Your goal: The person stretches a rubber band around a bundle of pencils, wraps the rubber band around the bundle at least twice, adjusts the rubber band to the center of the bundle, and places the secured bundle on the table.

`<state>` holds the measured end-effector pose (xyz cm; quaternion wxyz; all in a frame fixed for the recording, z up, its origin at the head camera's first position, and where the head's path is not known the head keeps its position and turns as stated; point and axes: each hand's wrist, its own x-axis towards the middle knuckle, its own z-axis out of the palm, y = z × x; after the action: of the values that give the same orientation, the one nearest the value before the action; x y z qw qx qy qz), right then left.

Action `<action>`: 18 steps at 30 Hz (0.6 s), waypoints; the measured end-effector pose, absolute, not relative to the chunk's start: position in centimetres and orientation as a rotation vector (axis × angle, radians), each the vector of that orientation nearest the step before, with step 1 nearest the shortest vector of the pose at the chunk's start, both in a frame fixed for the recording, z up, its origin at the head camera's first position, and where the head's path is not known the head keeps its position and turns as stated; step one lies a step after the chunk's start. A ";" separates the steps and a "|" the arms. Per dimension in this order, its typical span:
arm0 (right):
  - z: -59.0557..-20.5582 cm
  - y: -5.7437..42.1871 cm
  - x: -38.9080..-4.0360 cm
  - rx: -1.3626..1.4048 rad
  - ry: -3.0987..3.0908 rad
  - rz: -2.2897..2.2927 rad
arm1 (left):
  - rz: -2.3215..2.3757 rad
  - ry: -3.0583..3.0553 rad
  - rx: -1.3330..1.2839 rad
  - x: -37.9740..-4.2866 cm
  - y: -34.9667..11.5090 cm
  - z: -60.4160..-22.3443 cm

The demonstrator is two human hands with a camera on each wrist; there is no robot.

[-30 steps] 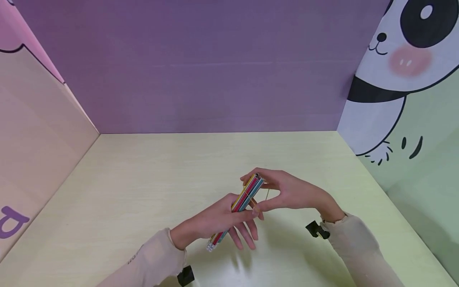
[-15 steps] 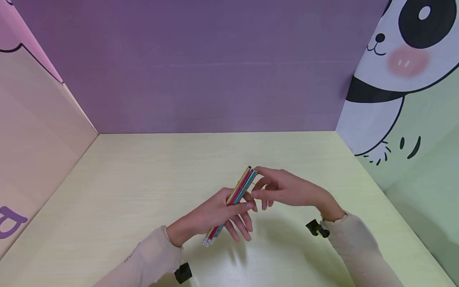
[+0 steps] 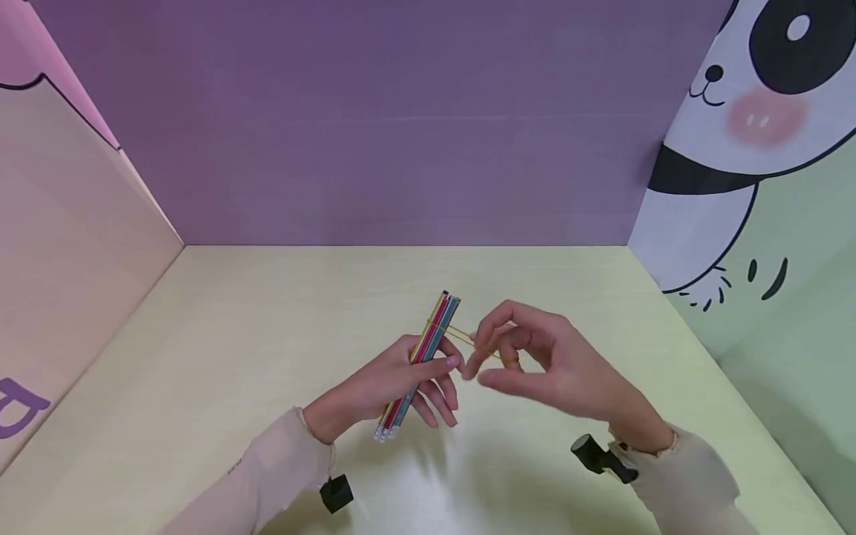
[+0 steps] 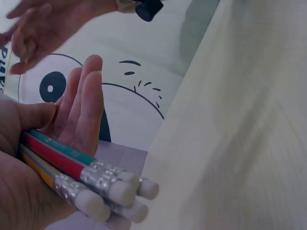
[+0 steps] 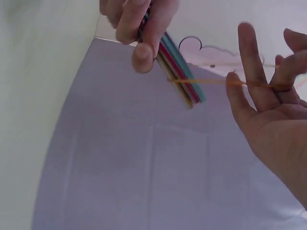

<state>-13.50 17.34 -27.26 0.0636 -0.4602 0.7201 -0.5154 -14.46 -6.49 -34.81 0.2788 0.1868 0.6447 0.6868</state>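
Note:
My left hand [image 3: 374, 390] grips a bundle of pencils [image 3: 435, 327] between thumb and palm, tilted above the table, with the other fingers stretched out. Yellow, red and teal barrels show, and the white erasers [image 4: 122, 191] point down toward the left wrist camera. Around the upper part of the bundle runs a thin yellow rubber band [image 3: 460, 334]. It is stretched to my right hand [image 3: 555, 364], whose curled fingers hook its other end. In the right wrist view both strands of the rubber band [image 5: 206, 81] span the gap between the pencils and the fingers.
Beneath both hands lies a pale wooden table [image 3: 281, 319]. A purple wall [image 3: 401, 148] closes the back, with a pinkish panel [image 3: 67, 223] at left and a panda-printed panel [image 3: 802, 297] at right. Small black devices [image 3: 336, 493] sit at both wrists.
The right hand has drawn back from the pencil tips, pulling the rubber band out taut to the right. The left hand and pencils have shifted up and left, the bundle standing steeper.

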 end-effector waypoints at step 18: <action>-28.5 17.0 -15.0 -1.118 2.710 -1.523 | 1.828 1.833 0.532 -14.3 -6.8 -33.9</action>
<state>-15.03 17.02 -28.55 -0.0808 -0.3373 0.8176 -0.4597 -14.33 -6.76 -33.89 0.2468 0.1949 0.6720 0.6705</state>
